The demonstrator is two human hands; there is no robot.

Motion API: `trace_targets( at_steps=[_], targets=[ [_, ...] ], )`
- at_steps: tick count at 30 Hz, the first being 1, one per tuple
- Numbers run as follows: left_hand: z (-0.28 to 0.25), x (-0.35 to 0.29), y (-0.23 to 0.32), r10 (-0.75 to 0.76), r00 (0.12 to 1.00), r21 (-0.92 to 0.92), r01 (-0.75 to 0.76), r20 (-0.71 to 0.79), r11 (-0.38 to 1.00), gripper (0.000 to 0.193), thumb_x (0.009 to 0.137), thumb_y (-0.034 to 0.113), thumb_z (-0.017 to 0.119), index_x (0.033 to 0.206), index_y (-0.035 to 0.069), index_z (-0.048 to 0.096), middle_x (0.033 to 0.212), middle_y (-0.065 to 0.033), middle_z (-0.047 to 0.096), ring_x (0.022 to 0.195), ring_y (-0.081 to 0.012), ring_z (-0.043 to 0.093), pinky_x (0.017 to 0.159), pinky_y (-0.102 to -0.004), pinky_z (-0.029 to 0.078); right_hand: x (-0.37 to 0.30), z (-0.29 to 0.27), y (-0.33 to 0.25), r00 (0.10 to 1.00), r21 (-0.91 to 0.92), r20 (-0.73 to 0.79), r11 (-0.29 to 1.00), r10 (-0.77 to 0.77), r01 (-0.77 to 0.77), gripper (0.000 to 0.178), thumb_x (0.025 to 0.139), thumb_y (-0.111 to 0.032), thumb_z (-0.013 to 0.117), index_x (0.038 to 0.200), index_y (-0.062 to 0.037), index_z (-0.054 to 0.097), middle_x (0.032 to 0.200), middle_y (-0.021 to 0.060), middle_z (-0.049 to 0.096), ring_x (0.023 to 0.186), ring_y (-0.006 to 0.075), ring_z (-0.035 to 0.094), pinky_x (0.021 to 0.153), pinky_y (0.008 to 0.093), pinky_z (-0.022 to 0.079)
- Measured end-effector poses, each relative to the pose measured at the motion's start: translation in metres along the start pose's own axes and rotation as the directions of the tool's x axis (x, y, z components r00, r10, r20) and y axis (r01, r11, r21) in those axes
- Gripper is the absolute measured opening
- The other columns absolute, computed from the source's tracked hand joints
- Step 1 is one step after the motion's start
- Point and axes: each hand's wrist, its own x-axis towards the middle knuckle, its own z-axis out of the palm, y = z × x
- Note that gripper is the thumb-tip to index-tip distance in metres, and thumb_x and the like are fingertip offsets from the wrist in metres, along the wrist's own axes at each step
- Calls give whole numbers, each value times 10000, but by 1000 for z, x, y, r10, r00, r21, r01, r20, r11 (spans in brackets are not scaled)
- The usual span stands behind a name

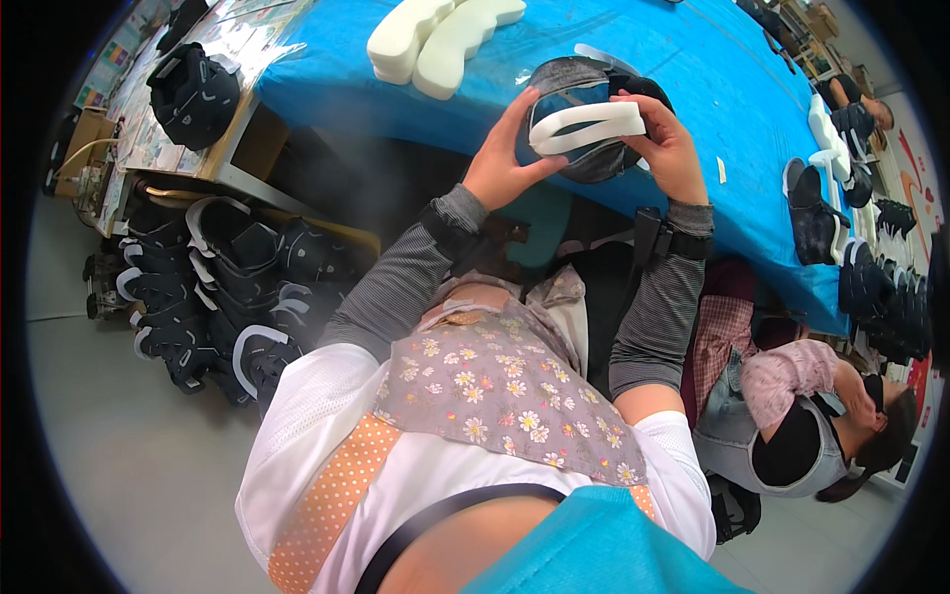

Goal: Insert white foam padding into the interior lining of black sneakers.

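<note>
Over the near edge of the blue-covered table, my two hands hold a rounded black padded piece [569,73] with a hollow middle. Across its near side lies a white foam strip [621,121], bent into a narrow loop. My left hand [503,156] grips the left side of the black piece, its thumb beneath the strip's left end. My right hand [675,148] pinches the strip's right end, with its fingers reaching over the black piece. Part of the black piece is hidden behind the strip and fingers.
Wavy white foam pieces [450,49] lie on the blue table [396,104]. A black padded item [193,94] sits on a side table at left, above stacked black items [233,233]. More black items [813,213] line the right edge, near a seated person [792,396].
</note>
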Motion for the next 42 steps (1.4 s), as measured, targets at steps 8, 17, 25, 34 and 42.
trace_targets(
  at_steps=[8,17,25,34,42],
  targets=[
    [2,0,-2,6,1000,-19,-6,-4,1000,918,737,242,771,1467,91,234,1430,-194,352,1317,-282,370,1090,-381,295,1,0,4,1000,-11,5,1000,-14,14,377,851,8,641,1214,-35,548,1166,45,612,1090,143,551,956,274,434],
    [-1,2,3,9,1000,55,-9,5,998,938,730,279,770,1467,93,222,1434,-205,346,1327,-312,358,1092,-397,297,1,-2,9,999,51,-22,998,-29,30,335,855,12,634,1178,-25,556,1215,70,592,1124,155,544,979,286,425],
    [2,3,1,-2,1000,3,2,-8,1000,919,726,359,771,1439,69,270,1473,-199,296,1351,-339,325,1106,-414,281,2,2,1,1000,20,-15,1000,-10,10,324,859,5,632,1174,-28,567,1163,56,616,1080,146,563,955,282,446],
    [2,0,1,-25,999,-143,20,-33,990,795,782,414,704,1404,75,343,1455,-191,336,1356,-344,313,1102,-414,276,5,8,-3,999,-172,-14,984,47,-49,320,832,-14,661,1147,-35,612,1083,31,632,988,129,583,884,246,459],
    [-11,6,18,-5,995,129,18,-100,992,512,821,327,660,1244,73,525,1307,-162,533,1264,-315,453,1041,-378,354,5,15,-1,995,-325,-76,945,-62,34,373,774,-63,685,1136,-11,612,1173,113,602,1086,246,564,940,322,441]
  ],
)
